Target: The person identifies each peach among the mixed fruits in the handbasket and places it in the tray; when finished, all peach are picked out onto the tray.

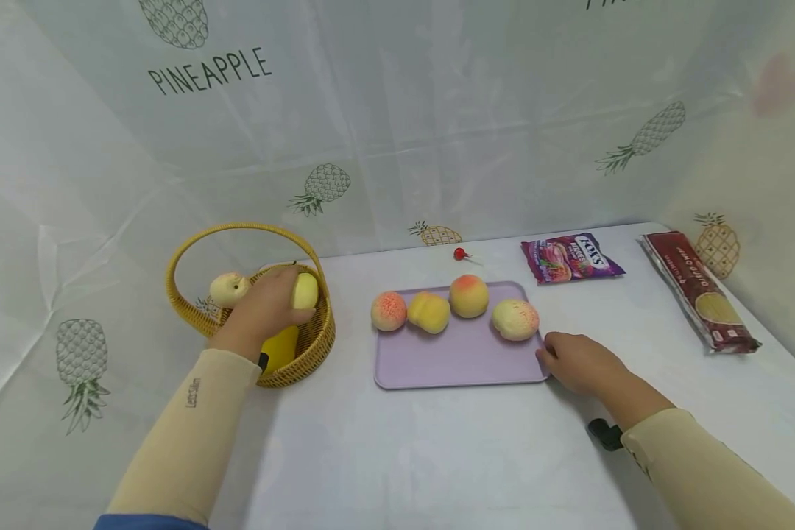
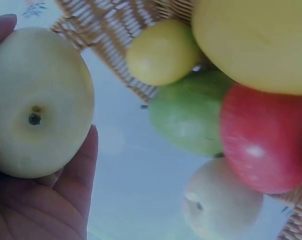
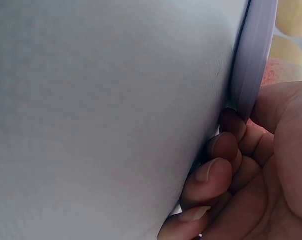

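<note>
My left hand is over the wicker basket, holding a pale yellow apple between thumb and fingers. Around it in the left wrist view are a red apple, a green fruit, a small yellow fruit, a large yellow fruit and a pale peach. My right hand grips the right edge of the lilac tray, thumb on top and curled fingers at its underside. Several peaches, one of them this pale pink-speckled peach, line the tray's far part.
Behind the tray lie a small red cherry-like piece and a purple Fox's candy bag. A long dark red packet rests at the far right. The basket's tall handle arches above the left hand. A pineapple-print sheet hangs behind.
</note>
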Motion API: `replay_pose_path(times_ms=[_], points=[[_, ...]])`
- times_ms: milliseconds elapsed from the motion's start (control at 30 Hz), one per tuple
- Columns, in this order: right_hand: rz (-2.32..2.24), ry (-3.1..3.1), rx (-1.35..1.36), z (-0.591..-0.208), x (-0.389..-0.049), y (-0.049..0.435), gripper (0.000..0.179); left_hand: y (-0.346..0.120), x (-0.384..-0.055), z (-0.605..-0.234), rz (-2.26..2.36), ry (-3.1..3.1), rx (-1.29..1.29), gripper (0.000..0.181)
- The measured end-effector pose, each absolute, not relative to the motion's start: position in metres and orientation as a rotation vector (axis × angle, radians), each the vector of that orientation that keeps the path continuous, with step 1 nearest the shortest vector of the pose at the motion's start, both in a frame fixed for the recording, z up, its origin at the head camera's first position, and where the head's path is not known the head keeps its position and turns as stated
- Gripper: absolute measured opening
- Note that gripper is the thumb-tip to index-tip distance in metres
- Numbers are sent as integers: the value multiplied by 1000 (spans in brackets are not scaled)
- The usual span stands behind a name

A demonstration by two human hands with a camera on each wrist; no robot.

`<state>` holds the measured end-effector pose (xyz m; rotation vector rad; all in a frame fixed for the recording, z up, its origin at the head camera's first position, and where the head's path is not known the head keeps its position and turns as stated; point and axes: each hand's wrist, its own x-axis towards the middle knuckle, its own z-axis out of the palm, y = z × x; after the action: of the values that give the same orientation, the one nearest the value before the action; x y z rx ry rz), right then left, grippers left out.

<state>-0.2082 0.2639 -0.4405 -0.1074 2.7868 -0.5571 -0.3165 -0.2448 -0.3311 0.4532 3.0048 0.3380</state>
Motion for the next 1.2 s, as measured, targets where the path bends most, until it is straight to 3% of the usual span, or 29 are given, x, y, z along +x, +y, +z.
replay_pose_path(times_ms=[867,1200], points=[[-541,2772,-86,-442,-209,267,25,-182,-282,-327,460,3117,842,68],[-552,2766,-84,-442,-210,265,26,-166,-274,-342,490,3061,851,66]])
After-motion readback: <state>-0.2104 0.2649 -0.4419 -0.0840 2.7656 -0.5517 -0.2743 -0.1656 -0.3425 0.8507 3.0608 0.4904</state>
